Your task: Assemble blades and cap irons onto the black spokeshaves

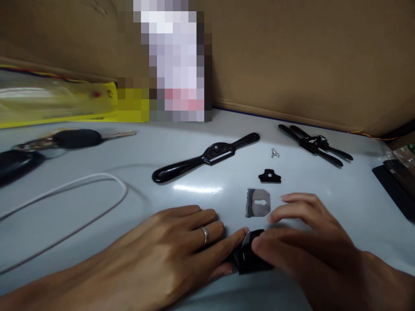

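Head view.

**Query:** Which part are you handling, and where is it lying?

**Reply:** I am holding a small black part [251, 259] low on the counter [340, 194], near the bottom of the view and just short of the slotted steel blade [257, 202]. My left hand [181, 242] is closing on it from one side with thumb and forefinger, and my right hand [308, 242] is closing on it from the other. The hands are meeting on this part and gripping nothing else. The right fingers are blurring, so I am not reading their exact placement.

**Query:** Which step is that, and what is the next move calling for?

**Reply:** I am judging it to be a fitting or turning step on the part itself. The other components are lying loose, well apart from my hands: the black handled body [207, 157], the black cap [269, 176] and the wing screw [275, 152]. The next move is calling for a steady pinch from the left and fine finger work from the right, clear of the blade's edge.

**Query:** How is the part looking?

**Reply:** It is showing as glossy black and blocky, with one pale grey facet facing up. My fingers are hiding most of it.
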Tool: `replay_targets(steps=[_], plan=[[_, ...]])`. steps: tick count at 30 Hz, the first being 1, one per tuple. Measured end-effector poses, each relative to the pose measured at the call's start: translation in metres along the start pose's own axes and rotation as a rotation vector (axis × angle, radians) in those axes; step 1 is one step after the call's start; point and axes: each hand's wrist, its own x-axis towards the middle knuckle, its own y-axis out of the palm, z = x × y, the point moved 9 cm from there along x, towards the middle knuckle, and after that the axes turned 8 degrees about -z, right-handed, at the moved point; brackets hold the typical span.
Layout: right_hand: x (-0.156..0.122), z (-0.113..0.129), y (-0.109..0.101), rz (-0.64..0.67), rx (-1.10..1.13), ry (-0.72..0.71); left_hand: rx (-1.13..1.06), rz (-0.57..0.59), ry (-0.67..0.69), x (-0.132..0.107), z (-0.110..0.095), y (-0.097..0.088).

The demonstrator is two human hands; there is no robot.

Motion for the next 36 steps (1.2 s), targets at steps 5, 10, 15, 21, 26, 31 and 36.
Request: replay_targets(steps=[5,10,15,21,26,31,36], plan=[[0.003,0.001,0.001,-0.095,-0.014,0.045,0.004,0.010,0.056,-0.005,-0.002,0.002],[-0.003,0.004,0.002,-0.105,-0.034,0.016,-0.003,0.025,0.055,-0.010,-0.001,0.004],[-0.002,0.004,0.013,0.006,-0.041,0.035,0.013,0.009,0.055,-0.003,-0.001,0.000],[-0.005,0.011,0.016,0.060,-0.034,0.003,0.011,0.010,0.047,-0.008,-0.001,0.002],[-0.006,0.007,0.018,0.095,0.002,-0.050,0.001,0.023,0.068,-0.008,-0.001,0.002],[0.000,0.004,0.008,0.027,-0.053,-0.030,0.012,0.009,0.058,-0.004,-0.003,-0.001],[0.008,0.014,0.002,0.042,-0.047,-0.098,-0.022,-0.017,0.007,-0.009,-0.002,0.001]])
